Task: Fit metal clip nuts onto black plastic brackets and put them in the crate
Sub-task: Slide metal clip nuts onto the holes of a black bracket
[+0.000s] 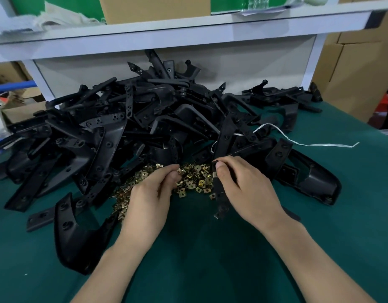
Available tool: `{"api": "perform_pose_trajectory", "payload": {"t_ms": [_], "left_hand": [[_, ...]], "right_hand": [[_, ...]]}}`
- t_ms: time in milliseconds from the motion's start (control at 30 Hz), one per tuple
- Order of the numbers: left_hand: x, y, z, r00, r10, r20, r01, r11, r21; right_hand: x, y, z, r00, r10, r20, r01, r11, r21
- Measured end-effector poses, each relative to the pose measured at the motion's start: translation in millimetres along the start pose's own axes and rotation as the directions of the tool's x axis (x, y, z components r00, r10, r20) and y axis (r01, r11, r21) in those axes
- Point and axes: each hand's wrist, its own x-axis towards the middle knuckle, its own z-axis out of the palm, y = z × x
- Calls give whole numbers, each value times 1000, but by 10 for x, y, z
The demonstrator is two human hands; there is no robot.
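A big heap of black plastic brackets [145, 119] covers the back of the green table. In front of it lies a pile of small brass-coloured clip nuts [195, 182]. My left hand [151, 193] pinches one clip nut [179, 171] between thumb and fingertips, just above the pile. My right hand [243, 189] grips a narrow black bracket [219, 197] that stands roughly upright, with a metal clip at its top end by my thumb. The two hands are a short gap apart. No crate is in view.
The green table top [210, 259] runs toward me. A large curved bracket [79, 235] lies at the front left. A white string [308, 144] trails right from the heap. A white shelf frame [166, 33] with cardboard boxes stands behind; more boxes [352, 73] stand at right.
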Motion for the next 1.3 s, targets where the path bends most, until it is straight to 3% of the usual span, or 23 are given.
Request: {"api": "perform_pose_trajectory", "payload": {"t_ms": [133, 267, 467, 633, 1300], "left_hand": [[-71, 85, 154, 977, -101, 185, 144, 961, -237], [-84, 146, 171, 953, -123, 277, 238, 869, -434], [-98, 183, 168, 880, -204, 428, 459, 590, -664], [-69, 162, 174, 806, -224, 547, 589, 392, -707], [-85, 149, 228, 802, -199, 563, 582, 475, -660]], "right_hand": [[1, 31, 29, 1000, 17, 24, -16, 1000, -18], [20, 43, 47, 996, 49, 74, -48, 999, -23], [13, 46, 43, 992, 79, 93, -80, 997, 2], [5, 68, 51, 991, 83, 106, -80, 996, -36], [38, 101, 74, 992, 104, 70, -107, 993, 44]]}}
